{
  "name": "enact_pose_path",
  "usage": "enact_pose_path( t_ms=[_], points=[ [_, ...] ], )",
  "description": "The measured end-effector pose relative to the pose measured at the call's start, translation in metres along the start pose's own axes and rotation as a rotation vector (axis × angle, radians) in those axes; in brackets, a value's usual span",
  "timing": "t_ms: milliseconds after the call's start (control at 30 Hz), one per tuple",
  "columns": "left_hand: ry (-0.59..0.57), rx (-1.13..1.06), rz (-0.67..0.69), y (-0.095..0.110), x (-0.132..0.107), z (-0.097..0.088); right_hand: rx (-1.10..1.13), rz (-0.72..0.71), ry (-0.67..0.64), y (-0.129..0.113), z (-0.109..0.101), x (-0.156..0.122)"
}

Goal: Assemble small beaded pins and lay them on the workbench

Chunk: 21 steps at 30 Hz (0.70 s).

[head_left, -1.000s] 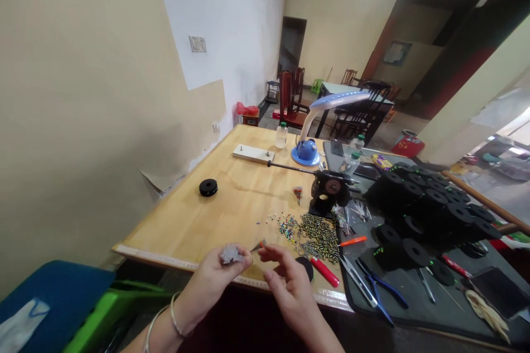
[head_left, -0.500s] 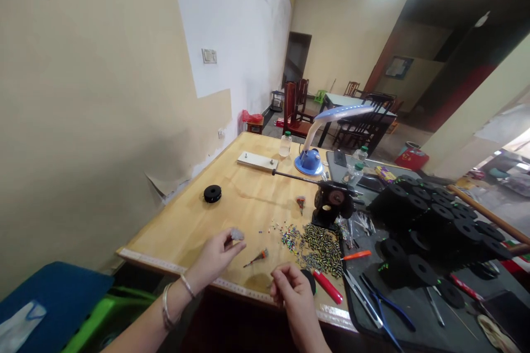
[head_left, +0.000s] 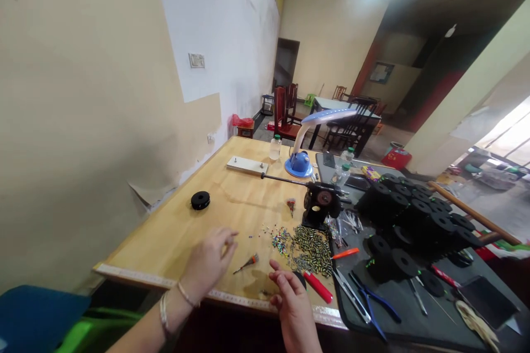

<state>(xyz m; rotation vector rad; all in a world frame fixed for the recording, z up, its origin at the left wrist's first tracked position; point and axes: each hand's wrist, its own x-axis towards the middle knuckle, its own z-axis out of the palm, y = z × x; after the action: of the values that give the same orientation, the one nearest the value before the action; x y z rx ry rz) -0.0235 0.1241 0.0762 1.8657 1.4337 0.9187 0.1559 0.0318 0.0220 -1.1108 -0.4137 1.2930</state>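
Observation:
My left hand [head_left: 209, 259] hovers over the front left of the wooden table [head_left: 165, 237], smeared by motion; whether anything is in its bent fingers does not show. My right hand [head_left: 292, 300] is at the table's front edge with curled fingers, and what they hold, if anything, is hidden. Between the hands lies a small orange-tipped piece with a dark thin point [head_left: 247, 262]. A similar orange and grey piece [head_left: 291, 207] lies farther back. Beyond my right hand are a heap of small striped dark-and-yellow parts [head_left: 312, 248] and scattered coloured beads [head_left: 281, 241].
A black spool [head_left: 200, 200] sits at left. A black clamp-like device [head_left: 321, 204] with a long rod stands before a blue lamp [head_left: 298, 164]. At right, a dark mat holds tweezers [head_left: 351, 295], blue-handled pliers [head_left: 379, 303] and several black spools [head_left: 397, 265]. A red tube [head_left: 318, 287] lies close to my right hand.
The view has shifted, so the table appears farther left. My left hand has turned, and the greyish piece earlier in its fingertips no longer shows. My right hand's fingers have lifted slightly.

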Motion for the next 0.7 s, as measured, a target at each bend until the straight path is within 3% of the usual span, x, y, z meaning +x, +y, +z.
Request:
enact_pose_path(
  t_ms=[100, 200, 300, 500, 700],
  points=[
    [-0.236, -0.577, -0.146, 0.023, -0.032, 0.031, 0.020, -0.034, -0.028, 0.003, 0.000, -0.003],
    [-0.375, -0.839, -0.277, 0.035, -0.056, 0.060, 0.074, -0.053, -0.083, 0.005, -0.002, -0.008],
    [-0.421, -0.860, -0.288, 0.037, -0.065, 0.076, 0.111, -0.052, -0.079, 0.004, -0.008, -0.014],
    [-0.415, -0.732, -0.227, 0.031, -0.068, 0.081, 0.051, -0.038, 0.005, 0.004, -0.025, -0.018],
    [-0.383, -0.619, -0.210, 0.023, -0.076, 0.081, -0.206, -0.196, 0.092, -0.010, -0.050, -0.017]
  ],
)
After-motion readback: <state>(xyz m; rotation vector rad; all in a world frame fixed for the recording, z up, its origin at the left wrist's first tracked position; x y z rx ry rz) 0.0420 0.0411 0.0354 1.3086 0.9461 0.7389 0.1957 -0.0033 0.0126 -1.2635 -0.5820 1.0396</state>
